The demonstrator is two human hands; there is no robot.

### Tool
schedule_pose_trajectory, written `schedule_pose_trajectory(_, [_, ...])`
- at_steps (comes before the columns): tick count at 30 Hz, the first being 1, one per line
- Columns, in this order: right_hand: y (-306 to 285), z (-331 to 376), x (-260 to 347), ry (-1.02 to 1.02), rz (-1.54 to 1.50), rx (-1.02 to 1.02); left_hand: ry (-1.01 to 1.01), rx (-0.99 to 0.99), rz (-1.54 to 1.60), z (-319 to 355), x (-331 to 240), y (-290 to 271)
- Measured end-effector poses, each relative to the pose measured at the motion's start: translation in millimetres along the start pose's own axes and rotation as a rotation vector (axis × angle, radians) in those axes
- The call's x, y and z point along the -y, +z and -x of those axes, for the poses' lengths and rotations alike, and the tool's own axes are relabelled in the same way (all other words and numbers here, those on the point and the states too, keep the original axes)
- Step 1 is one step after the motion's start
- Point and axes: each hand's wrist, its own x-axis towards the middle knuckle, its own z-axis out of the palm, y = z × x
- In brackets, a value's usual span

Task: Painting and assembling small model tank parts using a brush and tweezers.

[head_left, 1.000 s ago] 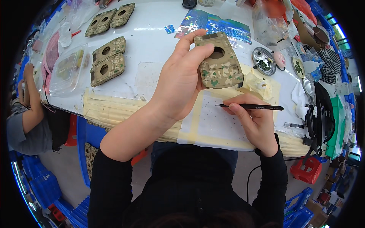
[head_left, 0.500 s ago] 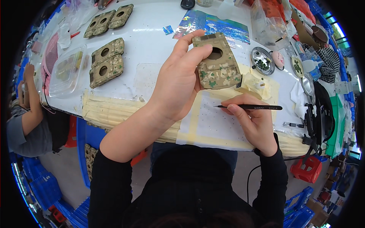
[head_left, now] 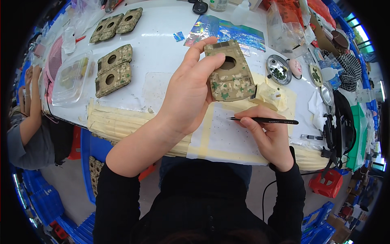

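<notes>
Left hand (head_left: 191,93) grips one camouflage plate (head_left: 230,73); right hand (head_left: 268,136) pinches black tweezers (head_left: 264,120). Four more plates (head_left: 114,67) lie left, two steel dishes (head_left: 278,69) right.

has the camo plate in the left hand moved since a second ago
No, barely: the camo plate in the left hand sits at the same spot against the shiny blue sheet on the table.

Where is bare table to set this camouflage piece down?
Bare white table lies between the two camouflage pieces on the left and the shiny foil sheet. The right side, around the metal dishes, is crowded.
</notes>
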Motion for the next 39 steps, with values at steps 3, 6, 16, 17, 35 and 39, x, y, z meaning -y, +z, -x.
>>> schedule_pose_trajectory(3, [-1.3,0.4,-1.1,-0.002,0.024,0.002,-0.003,-0.001,0.005,-1.0,0.4,0.5])
schedule_pose_trajectory(6, [-1.0,0.2,-0.5,0.001,0.025,0.004,0.001,-0.007,0.001,-0.6,0.2,0.4])
schedule_pose_trajectory(16, [-1.7,2.0,-2.1,0.013,-0.038,-0.017,0.006,0.013,-0.009,-1.5,0.8,-0.8])
schedule_pose_trajectory(17, [-3.6,2.3,0.8,0.021,-0.041,-0.012,0.008,0.009,-0.007,-1.3,0.8,-0.5])
schedule_pose_trajectory(35, [-53.2,-22.9,66.4,-0.373,-0.019,-0.013,-0.291,0.249,-0.082,-2.8,-8.9,3.5])
schedule_pose_trajectory(39, [-47.9,-28.3,63.4,-0.364,-0.043,0.028,-0.307,0.219,-0.043,-2.8,-7.5,4.4])
